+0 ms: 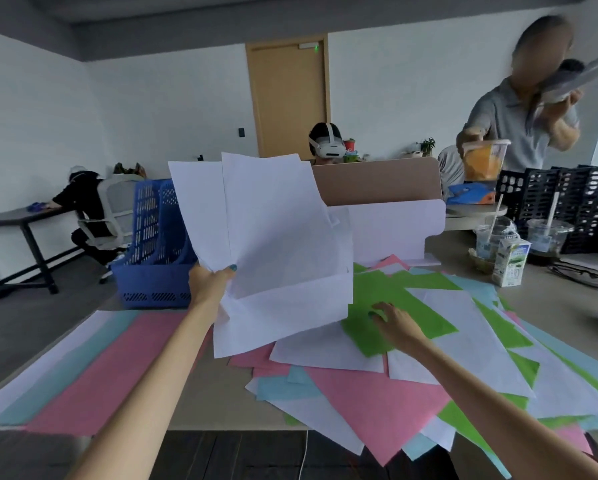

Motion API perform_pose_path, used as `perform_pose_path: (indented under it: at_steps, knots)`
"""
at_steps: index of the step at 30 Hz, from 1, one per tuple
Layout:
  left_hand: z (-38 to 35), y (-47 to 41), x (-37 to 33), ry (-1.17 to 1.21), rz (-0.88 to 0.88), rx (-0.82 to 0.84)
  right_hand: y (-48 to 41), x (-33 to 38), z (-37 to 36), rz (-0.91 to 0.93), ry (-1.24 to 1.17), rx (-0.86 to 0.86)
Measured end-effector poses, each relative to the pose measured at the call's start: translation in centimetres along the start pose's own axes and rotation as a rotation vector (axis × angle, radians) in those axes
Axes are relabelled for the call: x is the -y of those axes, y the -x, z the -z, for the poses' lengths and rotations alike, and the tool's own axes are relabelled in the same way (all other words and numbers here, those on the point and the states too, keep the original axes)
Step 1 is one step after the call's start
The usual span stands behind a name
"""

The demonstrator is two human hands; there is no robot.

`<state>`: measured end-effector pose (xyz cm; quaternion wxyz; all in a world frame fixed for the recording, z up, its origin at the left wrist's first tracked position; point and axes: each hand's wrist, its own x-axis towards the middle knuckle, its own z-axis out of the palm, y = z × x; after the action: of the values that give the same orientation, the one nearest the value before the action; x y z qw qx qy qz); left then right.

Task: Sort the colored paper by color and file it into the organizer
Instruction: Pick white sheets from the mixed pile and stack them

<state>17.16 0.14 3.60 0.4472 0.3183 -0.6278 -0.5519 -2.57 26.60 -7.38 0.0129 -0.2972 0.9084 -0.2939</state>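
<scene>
Head view: the left hand [210, 284] is raised above the bench [550, 299]. Its grip is closed on the lower left edge of a fanned sheaf of white sheets [276, 237], with the thumb on the front face. The sheaf is held up in front of the blue organizer [152, 244], which stands at the far left of the bench, and it hides the organizer's right side.

The right hand [396, 323] has its grip slack, fingers spread and holding nothing. Its fingertips touch a green sheet [377, 289] on top of the mixed pile [377, 393] of pink, white, green and light blue paper that covers the right half of the bench.

On the near left, the sorted stacks [110, 358] lie side by side: white, then light blue, then pink.

Beyond the pile, a milk carton [510, 263] stands just beside two plastic cups [548, 237], with black organizers [588, 202] behind them.
</scene>
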Motion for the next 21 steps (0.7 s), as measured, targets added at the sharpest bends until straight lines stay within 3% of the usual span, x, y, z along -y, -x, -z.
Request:
perform_pose_path:
  at_steps: [4, 7, 12, 21]
  knots:
    - [0.3, 0.6, -0.2, 0.046, 0.012, 0.101, -0.5, 3.1, 2.2, -0.054, -0.816, 0.064]
    - [0.6, 1.0, 0.7, 0.041, 0.043, 0.162, -0.4, 4.2, 3.4, -0.077, -1.159, 0.128]
    - [0.5, 1.9, 2.0, 0.003, 0.150, 0.272, -0.2, 5.0, 4.1, -0.108, -1.212, 0.166]
    - [-0.4, 2.6, 2.7, -0.013, 0.300, 0.591, -1.2, 3.3, 4.1, -0.118, -1.274, -0.046]
